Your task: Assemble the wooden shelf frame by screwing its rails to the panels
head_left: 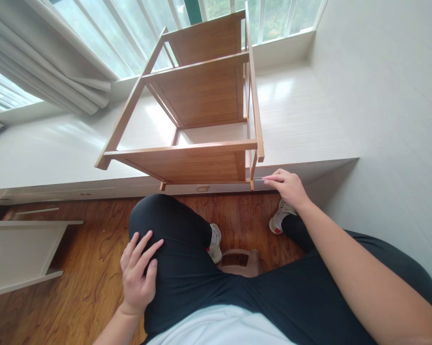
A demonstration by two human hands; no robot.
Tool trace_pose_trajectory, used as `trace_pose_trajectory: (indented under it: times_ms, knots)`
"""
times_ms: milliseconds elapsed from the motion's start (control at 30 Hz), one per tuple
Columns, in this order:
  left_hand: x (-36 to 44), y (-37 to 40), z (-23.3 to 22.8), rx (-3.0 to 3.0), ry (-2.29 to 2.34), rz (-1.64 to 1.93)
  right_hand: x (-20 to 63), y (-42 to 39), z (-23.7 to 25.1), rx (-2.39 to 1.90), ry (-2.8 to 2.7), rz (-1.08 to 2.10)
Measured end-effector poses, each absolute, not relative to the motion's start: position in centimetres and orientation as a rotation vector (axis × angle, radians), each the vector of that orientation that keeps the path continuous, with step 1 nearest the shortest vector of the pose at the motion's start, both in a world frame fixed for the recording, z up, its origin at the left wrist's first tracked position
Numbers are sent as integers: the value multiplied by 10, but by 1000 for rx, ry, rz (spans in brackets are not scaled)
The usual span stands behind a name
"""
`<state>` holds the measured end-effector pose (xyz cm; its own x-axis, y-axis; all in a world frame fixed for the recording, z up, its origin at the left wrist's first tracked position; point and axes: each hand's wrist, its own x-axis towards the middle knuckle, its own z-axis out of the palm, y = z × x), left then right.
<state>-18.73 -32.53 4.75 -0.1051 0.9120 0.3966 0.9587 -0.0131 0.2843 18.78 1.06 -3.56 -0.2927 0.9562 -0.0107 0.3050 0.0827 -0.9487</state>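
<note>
A wooden shelf rack point(201, 96) with three boards lies tipped on the pale window ledge, its near end jutting over the front edge. Beside the near right leg end, my right hand point(287, 186) pinches a thin metal rod, which looks like a hex key point(259, 179). The rod's tip meets the leg, and most of its other end is hidden in my fingers. My left hand point(139, 273) rests on my thigh with its fingers spread and holds nothing.
The ledge point(295, 120) runs below the window, with drawer pulls along its front. A grey curtain point(51, 52) hangs at left, and a white wall point(388, 96) rises at right. A brown plastic stool point(252, 263) shows between my legs. White furniture point(18, 254) stands on the wooden floor at left.
</note>
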Motion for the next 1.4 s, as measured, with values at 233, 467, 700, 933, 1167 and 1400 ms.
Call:
trace_pose_trajectory:
  times_ms: [233,467,700,933,1167,1400]
  knots:
    - [-188,-326,47,-2032,-2141,-763,189,11,-43,-1247,-1691,1284]
    - [-189,-326,45,-2029,-2147,-771,190,12,-44,-1193,-1760,1220]
    - [-190,-327,46,-2029,-2154,-763,192,12,-48,-1070,-1928,948]
    - [-188,-324,47,-2031,-2158,-760,190,11,-52,-1016,-2047,633]
    - [-188,-324,48,-2030,-2152,-764,189,13,-50,-1044,-1940,896]
    - [-188,-324,48,-2035,-2156,-763,188,14,-49,-1103,-1913,921]
